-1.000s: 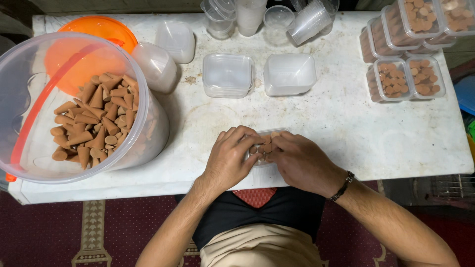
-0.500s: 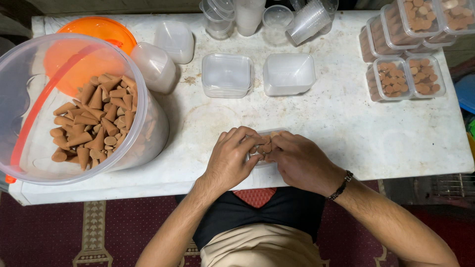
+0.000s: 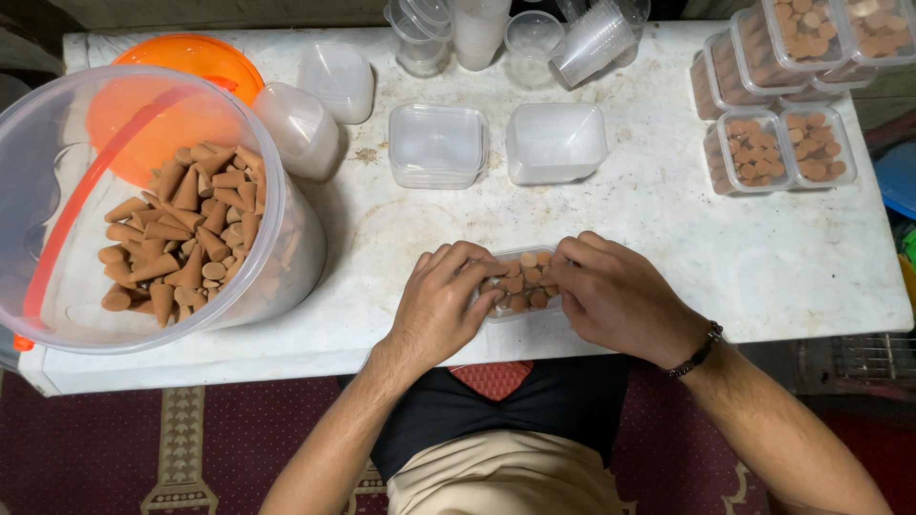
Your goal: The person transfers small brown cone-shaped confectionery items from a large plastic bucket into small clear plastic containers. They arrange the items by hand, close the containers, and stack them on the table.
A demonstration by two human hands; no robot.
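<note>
A small clear plastic box (image 3: 520, 283) filled with brown cone-shaped pieces sits near the front edge of the white table (image 3: 668, 229). My left hand (image 3: 439, 303) cups its left side with fingertips over the cones. On the other side my right hand (image 3: 615, 296) holds the box, fingers curled onto its top edge. A dark bead bracelet (image 3: 699, 350) is on my right wrist.
A big clear bucket (image 3: 143, 205) of loose brown cones with an orange lid (image 3: 191, 62) behind it stands at left. Two empty clear boxes (image 3: 437, 143) (image 3: 555, 141) lie mid-table. Filled boxes (image 3: 778, 148) are stacked at the back right, clear cups (image 3: 592, 38) at the back.
Both hands have stayed on the small box, with only slight finger shifts over the cones.
</note>
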